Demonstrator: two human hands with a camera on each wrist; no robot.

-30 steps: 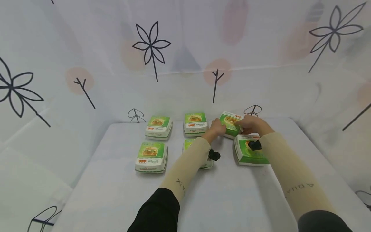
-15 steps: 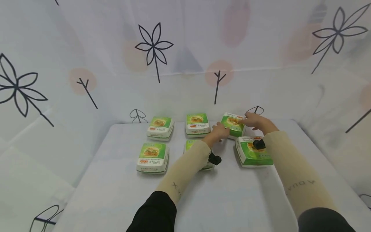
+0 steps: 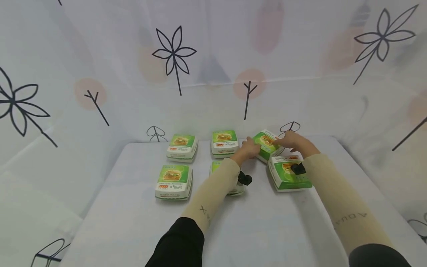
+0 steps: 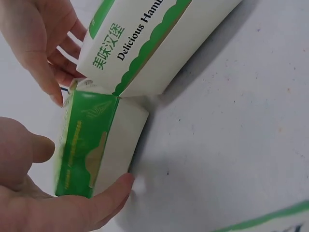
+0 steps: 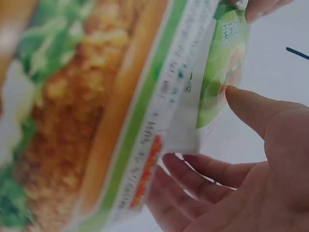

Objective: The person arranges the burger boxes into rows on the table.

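Both hands are at a green and white hamburger box [image 3: 267,145] in the back right of the head view. It lies turned at an angle. My left hand [image 3: 247,150] holds its left end; in the left wrist view the left fingers [image 4: 104,200] lie along that end with the thumb near the top. My right hand [image 3: 295,142] grips the other side, thumb on the printed top and fingers against the side in the right wrist view. Just in front sits another hamburger box [image 3: 288,173], its back corner close to or touching the held one.
More hamburger boxes stand in rows: back left [image 3: 182,147], back middle [image 3: 224,143], front left [image 3: 174,181], and a front middle box [image 3: 237,190] partly hidden by my left forearm. The white table [image 3: 140,226] ends at a patterned cloth backdrop [image 3: 213,55].
The held hamburger box has turned clockwise, bringing its near corner towards the box in front. My right fingers have shifted from the box's right front to its right back. The other boxes stay put.
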